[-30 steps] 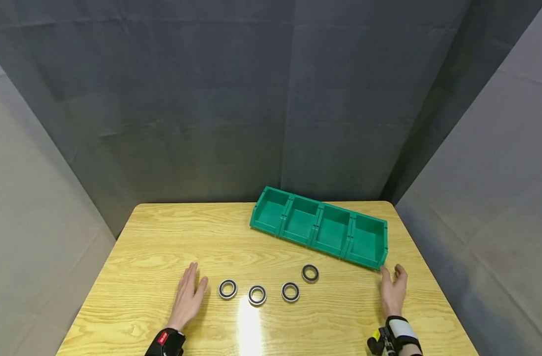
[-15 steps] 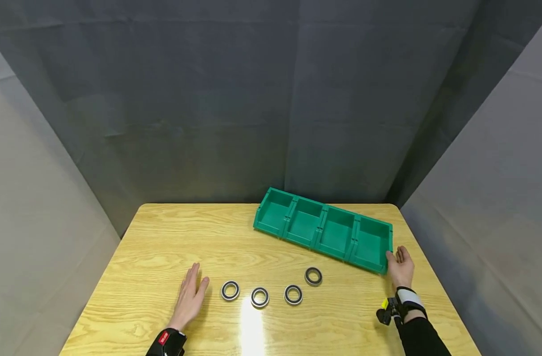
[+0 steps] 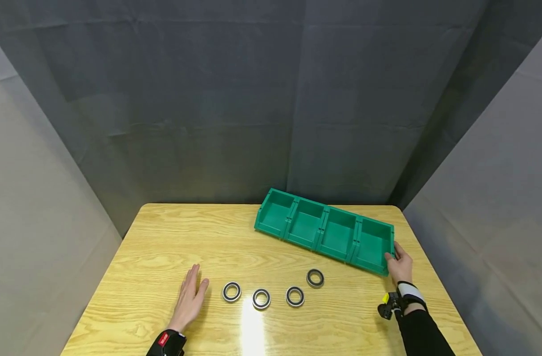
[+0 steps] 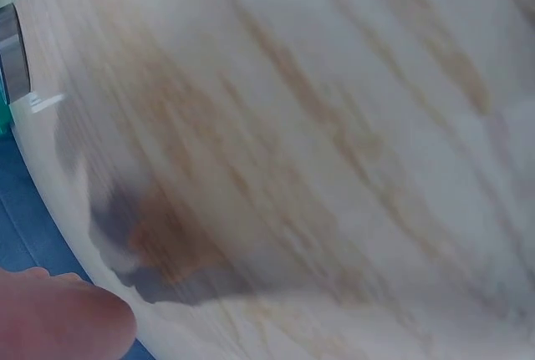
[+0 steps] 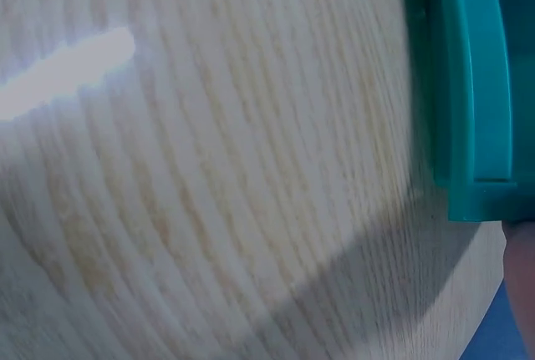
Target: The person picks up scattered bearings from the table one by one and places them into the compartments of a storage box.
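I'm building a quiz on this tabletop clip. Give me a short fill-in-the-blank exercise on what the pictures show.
1. The green bin tray has ____ compartments.
2. ____ bearing rings, such as the leftmost one, lie on the wooden table.
3. The right hand touches the tray's ____ end.
4. The left hand rests flat on the ____.

Missing words: four; four; right; table

Head view high, overlooks table point(image 3: 155, 247); wrist views close on tabletop.
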A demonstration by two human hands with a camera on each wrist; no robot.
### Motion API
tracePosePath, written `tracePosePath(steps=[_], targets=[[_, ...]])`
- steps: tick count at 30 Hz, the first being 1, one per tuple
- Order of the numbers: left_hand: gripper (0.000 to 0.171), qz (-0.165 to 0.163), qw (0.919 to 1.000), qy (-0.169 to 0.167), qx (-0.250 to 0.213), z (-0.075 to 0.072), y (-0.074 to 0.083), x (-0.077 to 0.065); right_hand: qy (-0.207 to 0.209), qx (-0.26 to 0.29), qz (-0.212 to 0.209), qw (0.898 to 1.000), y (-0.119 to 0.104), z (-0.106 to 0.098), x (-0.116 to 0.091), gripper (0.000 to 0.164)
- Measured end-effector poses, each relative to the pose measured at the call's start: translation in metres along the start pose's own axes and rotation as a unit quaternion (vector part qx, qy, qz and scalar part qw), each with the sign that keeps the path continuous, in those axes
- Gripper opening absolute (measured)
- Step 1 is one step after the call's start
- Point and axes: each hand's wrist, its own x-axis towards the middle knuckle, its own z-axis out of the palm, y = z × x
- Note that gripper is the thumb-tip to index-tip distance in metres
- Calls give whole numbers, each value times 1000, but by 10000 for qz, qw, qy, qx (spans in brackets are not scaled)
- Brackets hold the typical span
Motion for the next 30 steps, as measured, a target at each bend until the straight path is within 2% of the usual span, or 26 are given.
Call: tracePosePath(steps=[9, 16, 23, 30], targets=[[65, 47, 10000, -26, -25, -1, -1, 1, -86, 104, 102, 9999, -5, 7, 1, 60], [64, -27, 10000, -41, -14, -1, -2, 3, -382, 1, 106, 9992, -9, 14, 3, 60], [64, -192, 9989, -214, -376, -4, 3, 9, -685, -71, 60, 9976, -13, 25, 6, 61], [63, -335, 9971, -312, -600, -9, 8, 17, -1093, -169, -163, 9937, -18, 41, 9, 59]])
